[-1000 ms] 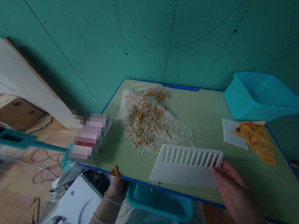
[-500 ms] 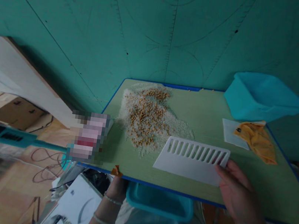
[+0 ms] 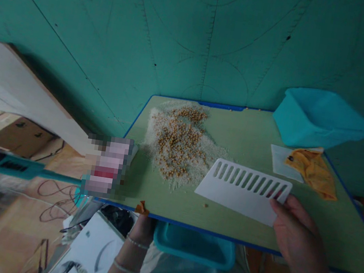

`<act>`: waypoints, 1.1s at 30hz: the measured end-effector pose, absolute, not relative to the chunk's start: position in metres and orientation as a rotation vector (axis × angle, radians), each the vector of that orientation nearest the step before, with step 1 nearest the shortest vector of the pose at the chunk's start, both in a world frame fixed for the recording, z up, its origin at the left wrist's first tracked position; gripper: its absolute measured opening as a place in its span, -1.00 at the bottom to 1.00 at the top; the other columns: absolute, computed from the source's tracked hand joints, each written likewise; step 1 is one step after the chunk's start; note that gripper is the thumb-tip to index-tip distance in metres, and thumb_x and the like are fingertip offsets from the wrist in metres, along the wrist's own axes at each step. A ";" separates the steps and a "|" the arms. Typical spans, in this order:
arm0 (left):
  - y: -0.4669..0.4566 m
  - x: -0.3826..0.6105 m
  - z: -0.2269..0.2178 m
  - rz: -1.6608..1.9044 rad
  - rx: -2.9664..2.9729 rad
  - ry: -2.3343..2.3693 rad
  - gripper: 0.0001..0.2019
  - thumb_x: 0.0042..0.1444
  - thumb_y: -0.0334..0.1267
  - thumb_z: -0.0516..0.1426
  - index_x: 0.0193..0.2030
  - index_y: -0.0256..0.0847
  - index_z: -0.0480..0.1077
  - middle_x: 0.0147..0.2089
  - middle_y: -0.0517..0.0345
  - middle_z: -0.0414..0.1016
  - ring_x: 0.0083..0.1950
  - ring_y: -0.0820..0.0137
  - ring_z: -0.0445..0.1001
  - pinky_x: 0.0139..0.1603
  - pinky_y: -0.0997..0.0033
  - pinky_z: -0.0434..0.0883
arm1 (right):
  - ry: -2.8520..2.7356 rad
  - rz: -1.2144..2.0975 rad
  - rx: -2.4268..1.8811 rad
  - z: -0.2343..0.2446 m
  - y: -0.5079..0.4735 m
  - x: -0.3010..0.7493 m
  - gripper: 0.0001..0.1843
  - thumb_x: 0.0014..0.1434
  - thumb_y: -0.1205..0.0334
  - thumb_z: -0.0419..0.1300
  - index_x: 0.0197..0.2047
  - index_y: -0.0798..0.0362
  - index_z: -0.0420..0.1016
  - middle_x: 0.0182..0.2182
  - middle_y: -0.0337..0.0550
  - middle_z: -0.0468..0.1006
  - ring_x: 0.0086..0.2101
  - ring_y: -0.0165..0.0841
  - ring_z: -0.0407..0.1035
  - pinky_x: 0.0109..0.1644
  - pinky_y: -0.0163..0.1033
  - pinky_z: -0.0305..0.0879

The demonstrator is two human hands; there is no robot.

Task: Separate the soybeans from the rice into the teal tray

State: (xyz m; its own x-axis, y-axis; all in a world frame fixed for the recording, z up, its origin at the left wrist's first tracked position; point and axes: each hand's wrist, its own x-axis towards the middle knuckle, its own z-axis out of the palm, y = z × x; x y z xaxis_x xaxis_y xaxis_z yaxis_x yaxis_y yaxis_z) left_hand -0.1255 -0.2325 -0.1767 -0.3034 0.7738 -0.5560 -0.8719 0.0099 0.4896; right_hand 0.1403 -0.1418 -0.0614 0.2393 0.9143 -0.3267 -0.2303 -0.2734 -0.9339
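Note:
My right hand [image 3: 296,229] is closed on the right end of a white slotted plastic scraper [image 3: 235,201], thumb on the near face. The scraper is tilted over the pale green table, its left end close to a pile of white grains mixed with round yellow-brown beans [image 3: 180,147]. A small brownish bit [image 3: 205,205] lies just below the scraper. My left hand [image 3: 144,226] is at the table's front edge, beside the left end of a teal tray [image 3: 192,261]; its fingers are hidden.
A larger teal bin [image 3: 320,125] stands at the table's back right. Below it an orange cloth [image 3: 316,172] partly covers a white sheet [image 3: 284,163]. A blurred-out pink item [image 3: 109,166] is at the left edge. Brown tape [image 3: 142,208] sticks to the front edge.
My right hand has moved the scraper slightly right and tilted its right end lower. The small brownish bit has come into sight below it. My left hand and the tray are still.

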 end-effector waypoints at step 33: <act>-0.225 -0.115 -0.153 1.541 -0.186 1.028 -0.63 -0.60 -0.26 0.42 -0.47 -0.04 0.56 -0.38 0.18 0.65 0.17 0.09 0.31 0.26 0.12 0.11 | -1.039 1.598 -1.378 -0.080 -0.179 0.121 -0.65 0.03 -0.04 0.18 -0.16 -0.05 0.37 -0.37 -0.27 0.54 -0.41 -0.40 0.37 -0.34 -0.34 0.28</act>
